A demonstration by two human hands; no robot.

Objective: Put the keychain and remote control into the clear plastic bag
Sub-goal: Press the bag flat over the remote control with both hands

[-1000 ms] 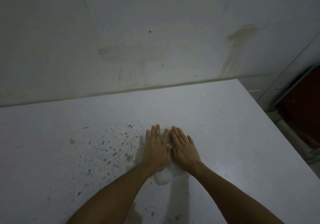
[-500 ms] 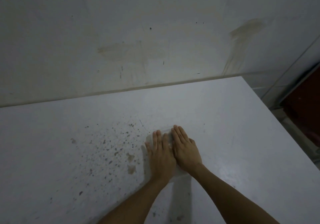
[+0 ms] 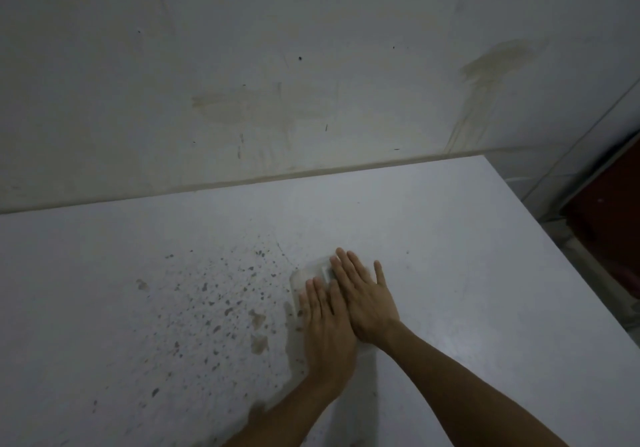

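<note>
The clear plastic bag (image 3: pixel 310 273) lies flat on the white table (image 3: pixel 467 256), mostly covered by both hands. A pale oblong thing, perhaps the remote control (image 3: pixel 325 271), shows inside it near my fingertips. My left hand (image 3: pixel 329 325) rests palm down on the bag's left part, fingers together. Beside it my right hand (image 3: pixel 363 294) lies flat, slightly farther forward, its edge over the left hand. I cannot make out the keychain.
Dark specks and stains (image 3: pixel 221 308) cover the table left of the hands. A stained wall (image 3: pixel 311 83) rises directly behind the table. The table's right edge (image 3: pixel 561 266) drops to the floor, where a dark red object (image 3: pixel 616 211) stands.
My left hand has slid back toward me over the bag, uncovering its far end. The right hand stays flat on it, fingers now spread a little wider.
</note>
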